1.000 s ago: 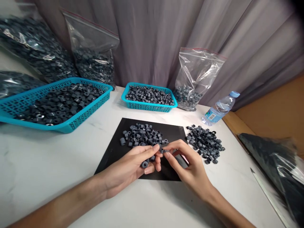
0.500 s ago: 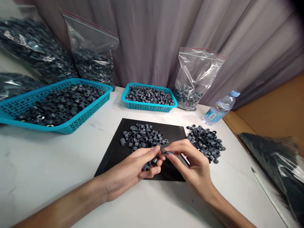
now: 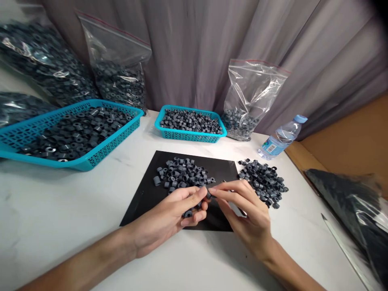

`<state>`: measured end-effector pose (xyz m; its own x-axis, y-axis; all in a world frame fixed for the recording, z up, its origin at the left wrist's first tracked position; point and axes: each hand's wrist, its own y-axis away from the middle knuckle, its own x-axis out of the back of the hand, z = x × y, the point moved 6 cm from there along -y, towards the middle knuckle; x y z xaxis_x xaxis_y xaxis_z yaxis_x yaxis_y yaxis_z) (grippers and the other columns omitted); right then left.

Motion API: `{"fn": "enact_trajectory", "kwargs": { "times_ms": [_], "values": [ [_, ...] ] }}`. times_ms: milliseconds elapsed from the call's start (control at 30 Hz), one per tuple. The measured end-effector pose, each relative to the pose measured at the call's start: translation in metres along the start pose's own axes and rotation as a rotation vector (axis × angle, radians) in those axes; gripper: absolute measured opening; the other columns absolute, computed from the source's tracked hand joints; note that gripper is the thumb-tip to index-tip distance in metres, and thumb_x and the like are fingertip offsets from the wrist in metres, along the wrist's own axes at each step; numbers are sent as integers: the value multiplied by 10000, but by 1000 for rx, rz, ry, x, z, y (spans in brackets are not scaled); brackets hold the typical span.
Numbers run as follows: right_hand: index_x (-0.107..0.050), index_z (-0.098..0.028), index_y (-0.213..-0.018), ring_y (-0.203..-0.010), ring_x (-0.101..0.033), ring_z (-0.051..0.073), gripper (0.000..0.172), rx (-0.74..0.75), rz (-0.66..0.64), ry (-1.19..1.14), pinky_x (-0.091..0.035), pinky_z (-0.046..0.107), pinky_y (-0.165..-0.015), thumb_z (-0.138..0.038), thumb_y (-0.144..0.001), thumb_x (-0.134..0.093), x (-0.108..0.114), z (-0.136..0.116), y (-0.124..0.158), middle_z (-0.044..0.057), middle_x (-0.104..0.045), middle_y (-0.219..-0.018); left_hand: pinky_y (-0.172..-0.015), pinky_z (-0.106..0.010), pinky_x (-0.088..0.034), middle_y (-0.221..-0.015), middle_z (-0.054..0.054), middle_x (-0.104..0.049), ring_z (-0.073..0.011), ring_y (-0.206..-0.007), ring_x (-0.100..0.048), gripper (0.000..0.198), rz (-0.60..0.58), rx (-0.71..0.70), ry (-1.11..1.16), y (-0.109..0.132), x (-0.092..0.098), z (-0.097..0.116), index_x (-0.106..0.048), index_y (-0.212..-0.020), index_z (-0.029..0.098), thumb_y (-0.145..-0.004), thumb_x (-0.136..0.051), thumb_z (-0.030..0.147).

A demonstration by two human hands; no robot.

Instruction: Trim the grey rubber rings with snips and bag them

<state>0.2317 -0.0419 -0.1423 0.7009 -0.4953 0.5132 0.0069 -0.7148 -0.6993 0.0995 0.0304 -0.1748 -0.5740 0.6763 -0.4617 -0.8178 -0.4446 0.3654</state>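
My left hand point(image 3: 169, 216) is closed around a few small grey plastic caps point(image 3: 188, 214) in its curled fingers. Between its thumb and forefinger it pinches another grey cap point(image 3: 209, 195). My right hand point(image 3: 250, 212) meets it there, its fingertips pressed on that same cap from the right; whether a second small part sits inside is hidden. Below both hands lies a black mat point(image 3: 148, 202), with a heap of grey caps point(image 3: 184, 173) on it just beyond my left hand. Past my right hand a second heap of darker small parts point(image 3: 263, 182) rests on the white table point(image 3: 75, 210).
A large blue basket point(image 3: 112, 139) of dark parts stands left, a smaller blue basket point(image 3: 190, 136) of grey parts at the back. Zip bags of parts point(image 3: 121, 81) point(image 3: 242, 121) lean near the curtain. A water bottle point(image 3: 280, 139) and black plastic bag point(image 3: 348, 202) are at right.
My right fingers have shifted and extended onto the cap at my left fingertips. The small part that showed between my right thumb and finger is now pressed against or merged with that cap.
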Motion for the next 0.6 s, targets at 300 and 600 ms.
{"fn": "enact_trajectory", "kwargs": {
  "times_ms": [300,600],
  "values": [
    [-682,-274,-1233,-928,-636,212,389,-67,-30,-45,-523,359,-788,-42,-937,-585,-2,6,1,64,-681,-1056,-775,-234,-394,-915,3,-496,-79,-725,-424,324,-9,6,-3,0,-4,1,-659,-952,154,-940,-632,476],
    [-689,-241,-1210,-939,-627,183,342,-84,-72,-96,-527,325,-797,-49,-953,-572,-4,7,-1,65,-670,-1075,-790,-238,-402,-919,0,-498,-81,-739,-432,295,-44,9,12,-3,0,0,-663,-969,144,-949,-635,437]
  ]
}}
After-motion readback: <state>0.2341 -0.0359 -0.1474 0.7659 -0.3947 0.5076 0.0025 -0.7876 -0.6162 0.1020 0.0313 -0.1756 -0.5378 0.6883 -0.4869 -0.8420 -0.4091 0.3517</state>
